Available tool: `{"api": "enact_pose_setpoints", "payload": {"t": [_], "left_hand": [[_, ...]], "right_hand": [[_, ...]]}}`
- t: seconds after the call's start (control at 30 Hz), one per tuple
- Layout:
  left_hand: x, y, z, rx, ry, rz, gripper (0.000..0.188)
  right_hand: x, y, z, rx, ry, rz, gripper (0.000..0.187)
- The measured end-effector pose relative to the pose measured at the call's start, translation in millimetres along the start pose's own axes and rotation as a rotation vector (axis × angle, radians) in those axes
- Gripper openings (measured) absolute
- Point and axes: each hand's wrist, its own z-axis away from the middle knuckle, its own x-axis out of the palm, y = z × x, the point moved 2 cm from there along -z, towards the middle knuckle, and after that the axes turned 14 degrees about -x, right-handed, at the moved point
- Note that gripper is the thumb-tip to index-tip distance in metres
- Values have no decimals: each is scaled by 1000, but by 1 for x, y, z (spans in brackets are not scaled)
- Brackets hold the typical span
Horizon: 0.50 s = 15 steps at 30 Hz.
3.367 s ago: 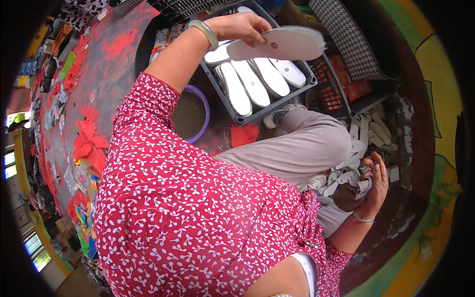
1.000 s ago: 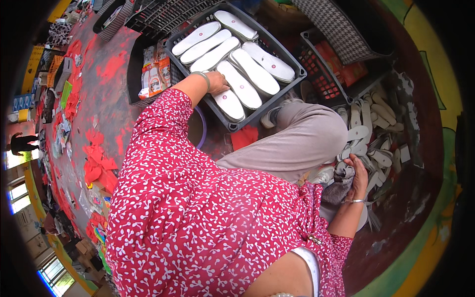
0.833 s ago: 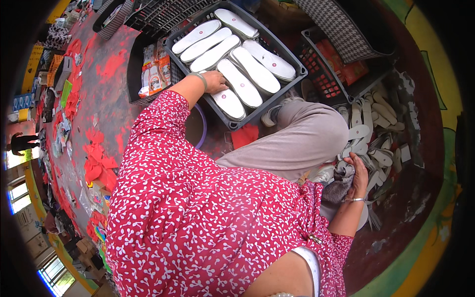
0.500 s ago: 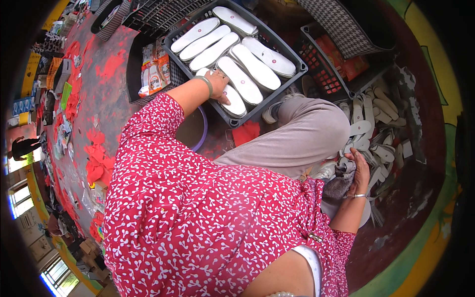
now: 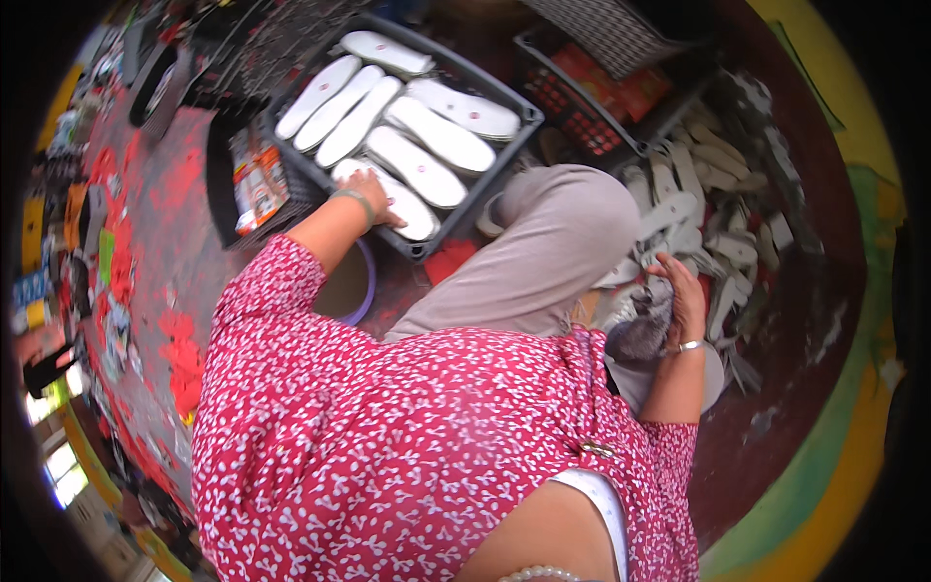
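Observation:
My left hand lies over a white insole at the near left corner of a dark plastic crate. Its fingers are spread across the insole rather than wrapped round it. Several more white shoe insoles lie in rows inside the crate, some with a small pink round mark. Off to the right, beside my bent knee, my right hand is cupped round a grey fuzzy cloth. The thumb side of that hand is partly hidden.
Loose pale insoles are heaped on the floor at right, near a second crate with red contents. Left of the insole crate stands a dark bin with orange-and-white packets. A purple-rimmed bucket sits below my left forearm.
The whole view has shifted, so the crate and my knee appear further left. My left hand stays on the corner insole, and my right hand stays by the grey cloth.

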Motion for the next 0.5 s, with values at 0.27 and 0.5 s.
{"api": "enact_pose_setpoints", "payload": {"t": [0.27,0.5], "left_hand": [[5,12,-12,-151,-119,-23,141],[10,18,-8,-158,-135,-66,143]], "right_hand": [[-23,14,-6,-75,17,-9,32],[-61,6,4,-178,217,-172,32]]}}
